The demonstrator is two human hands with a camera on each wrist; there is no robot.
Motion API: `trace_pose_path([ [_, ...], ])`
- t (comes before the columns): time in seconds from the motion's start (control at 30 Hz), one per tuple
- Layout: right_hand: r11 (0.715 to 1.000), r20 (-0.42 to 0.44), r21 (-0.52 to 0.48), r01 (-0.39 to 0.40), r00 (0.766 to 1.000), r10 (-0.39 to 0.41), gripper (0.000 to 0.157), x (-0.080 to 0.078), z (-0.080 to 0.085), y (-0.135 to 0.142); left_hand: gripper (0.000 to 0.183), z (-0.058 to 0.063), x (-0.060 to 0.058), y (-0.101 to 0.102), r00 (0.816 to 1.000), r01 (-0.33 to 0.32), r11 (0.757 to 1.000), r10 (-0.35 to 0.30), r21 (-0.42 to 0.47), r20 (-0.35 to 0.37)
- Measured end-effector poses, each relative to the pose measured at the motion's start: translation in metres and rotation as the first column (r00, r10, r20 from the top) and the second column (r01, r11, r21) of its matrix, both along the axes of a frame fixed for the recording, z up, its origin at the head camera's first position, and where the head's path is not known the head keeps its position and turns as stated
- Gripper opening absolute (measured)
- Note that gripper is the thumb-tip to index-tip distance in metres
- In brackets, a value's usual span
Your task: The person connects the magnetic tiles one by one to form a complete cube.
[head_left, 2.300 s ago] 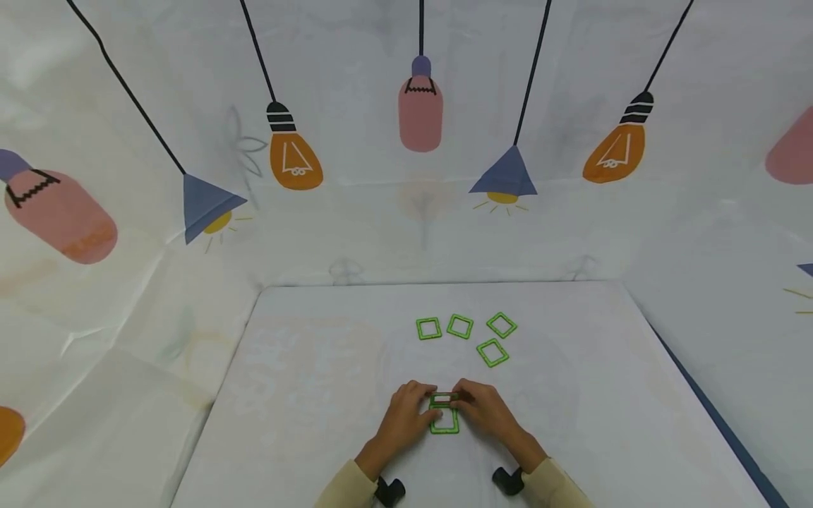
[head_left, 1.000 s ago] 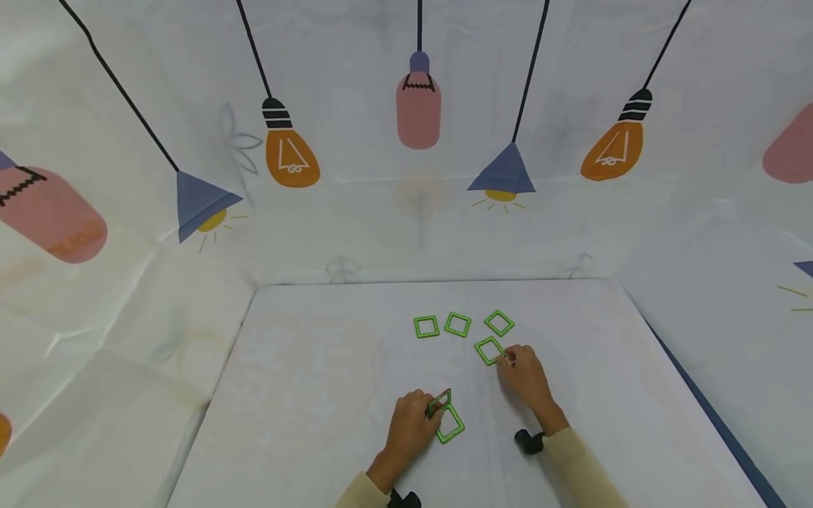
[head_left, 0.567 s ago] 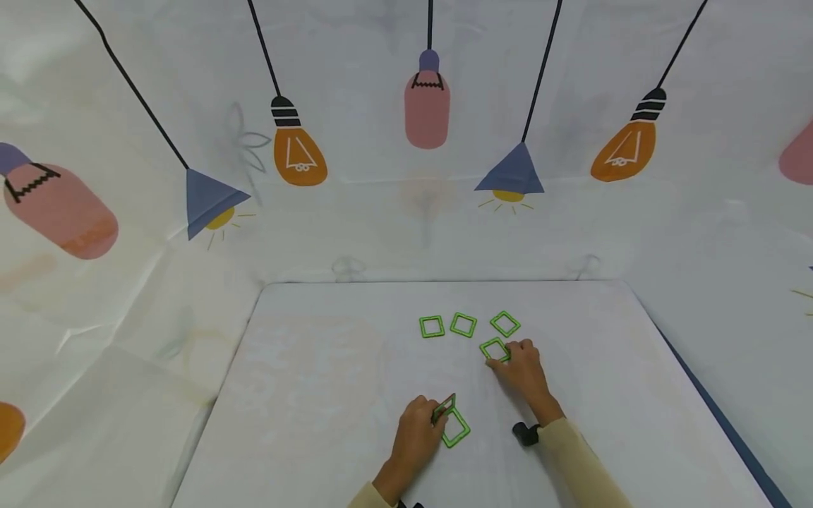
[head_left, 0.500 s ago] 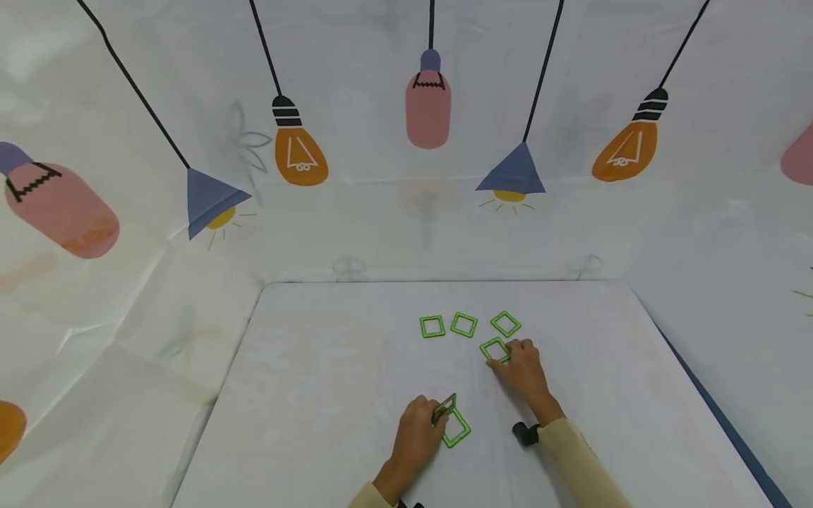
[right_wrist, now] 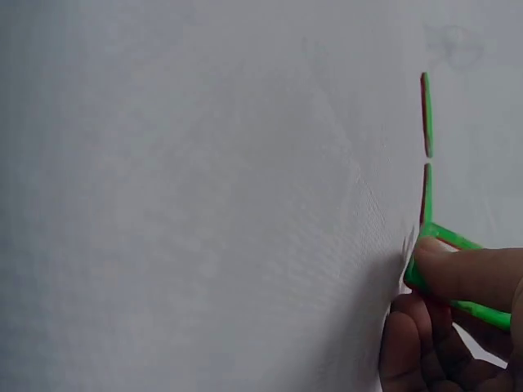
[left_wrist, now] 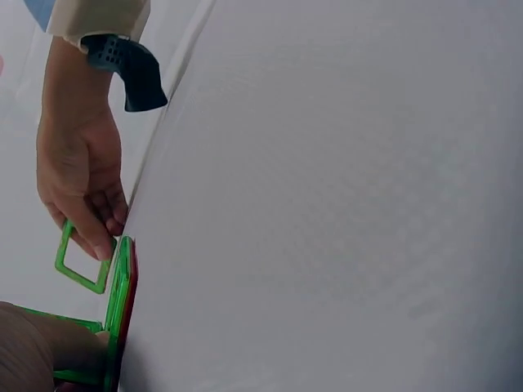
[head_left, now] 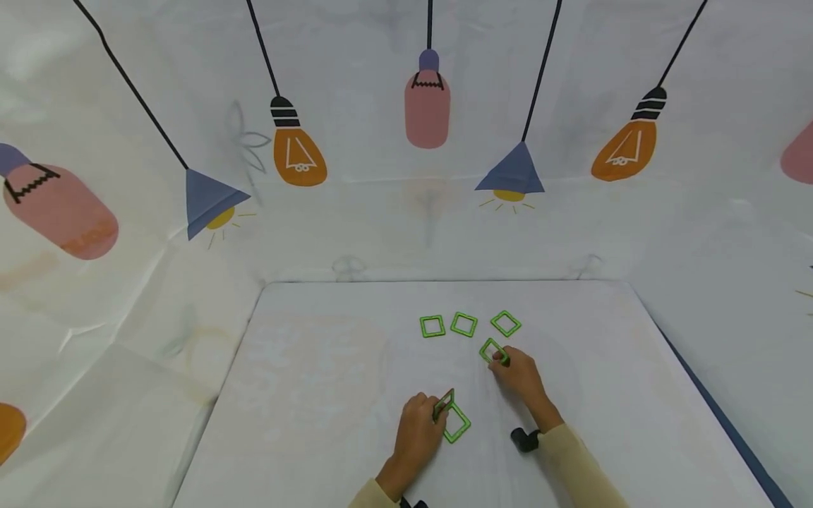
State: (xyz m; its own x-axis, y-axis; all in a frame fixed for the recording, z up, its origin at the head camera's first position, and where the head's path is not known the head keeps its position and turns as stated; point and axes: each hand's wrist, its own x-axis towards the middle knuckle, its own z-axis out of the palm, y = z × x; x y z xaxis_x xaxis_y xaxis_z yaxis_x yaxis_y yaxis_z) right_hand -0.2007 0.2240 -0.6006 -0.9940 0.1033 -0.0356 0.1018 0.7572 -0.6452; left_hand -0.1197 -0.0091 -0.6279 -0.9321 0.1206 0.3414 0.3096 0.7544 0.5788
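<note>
My left hand point(head_left: 416, 434) pinches a hollow green square magnetic tile point(head_left: 452, 394) that stands raised from the table. A second green tile point(head_left: 461, 433) lies flat, its edge against the raised one. Farther forward and right, my right hand point(head_left: 522, 377) pinches another green square tile point(head_left: 485, 346) between thumb and fingers. That tile point(left_wrist: 79, 279) looks tilted up in the left wrist view. Red shows on one side of the left hand's tile point(left_wrist: 122, 282). The left hand's fingertips are partly hidden behind its tile.
Three more green tiles lie flat behind the right hand: a left tile point(head_left: 432, 336), a middle tile point(head_left: 463, 333) and a right tile point(head_left: 513, 330). The white table point(head_left: 305, 409) ends at a printed sheet point(head_left: 375, 233) behind.
The right hand has left the two joined tiles, reached forward and right, and taken a tile, which now tilts up. The left hand has kept its tile, and the joined pair has turned.
</note>
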Motion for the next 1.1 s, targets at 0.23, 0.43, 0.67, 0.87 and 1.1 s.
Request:
trace_pose_path([
  [0.23,1.0,-0.068,-0.019,-0.024,0.997,0.023,0.006,0.01,0.007,-0.008,0.014,0.0,-0.005,0.0,1.0,-0.019,1.0,0.019,0.012,-0.014],
  [0.43,0.998,-0.134,-0.046,-0.049,0.99,0.042,0.006,0.026,0.017,-0.024,0.014,0.001,-0.008,0.002,0.999,-0.037,0.999,0.037,0.002,-0.02],
  [0.67,0.995,-0.221,0.032,-0.09,0.971,0.095,0.01,0.044,0.018,-0.041,0.013,0.002,-0.011,0.003,0.999,-0.04,0.999,0.04,-0.009,0.01],
  [0.87,0.987,-0.288,0.1,-0.123,0.946,0.147,0.016,0.058,0.014,-0.048,0.012,0.004,-0.014,0.003,0.999,-0.033,0.999,0.033,0.011,0.006],
  [1.1,0.987,-0.23,0.071,-0.144,0.961,0.157,0.015,0.072,0.007,-0.054,0.011,0.001,-0.012,0.003,0.997,-0.047,0.998,0.044,0.038,0.071],
])
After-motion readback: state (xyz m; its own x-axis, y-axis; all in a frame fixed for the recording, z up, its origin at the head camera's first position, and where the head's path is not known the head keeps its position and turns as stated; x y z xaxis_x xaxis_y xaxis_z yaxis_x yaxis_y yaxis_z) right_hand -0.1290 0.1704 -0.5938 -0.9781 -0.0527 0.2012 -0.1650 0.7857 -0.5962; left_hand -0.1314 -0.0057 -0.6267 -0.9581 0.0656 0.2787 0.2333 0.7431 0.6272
